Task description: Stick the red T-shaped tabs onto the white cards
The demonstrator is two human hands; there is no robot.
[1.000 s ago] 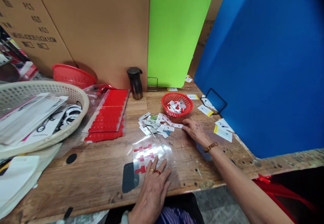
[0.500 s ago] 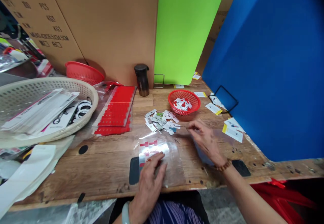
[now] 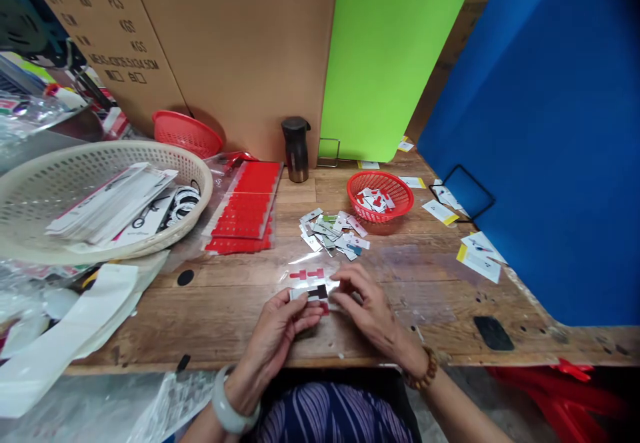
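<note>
My left hand (image 3: 283, 323) pinches a small white card with a black shape (image 3: 316, 293) above the table's front part. Close to the card's right end is my right hand (image 3: 365, 303), its thumb and fingers curved and apart, with nothing visible between them. Below the card lies a clear sheet with red T-shaped pieces (image 3: 299, 274), partly hidden by my left hand. A loose pile of small cards (image 3: 330, 232) lies just beyond. Behind it to the right, a red basket (image 3: 404, 204) holds white and red pieces.
At the left stand a large cream basket (image 3: 200, 163) of cards and a stack of red sheets (image 3: 253, 199). A dark bottle (image 3: 296, 151) stands by the cardboard. Green (image 3: 395, 63) and blue boards (image 3: 540, 163) rise behind and at the right.
My left hand has lifted off the clear sheet and now holds the small card. My right hand has moved left, next to it. The view has shifted slightly.
</note>
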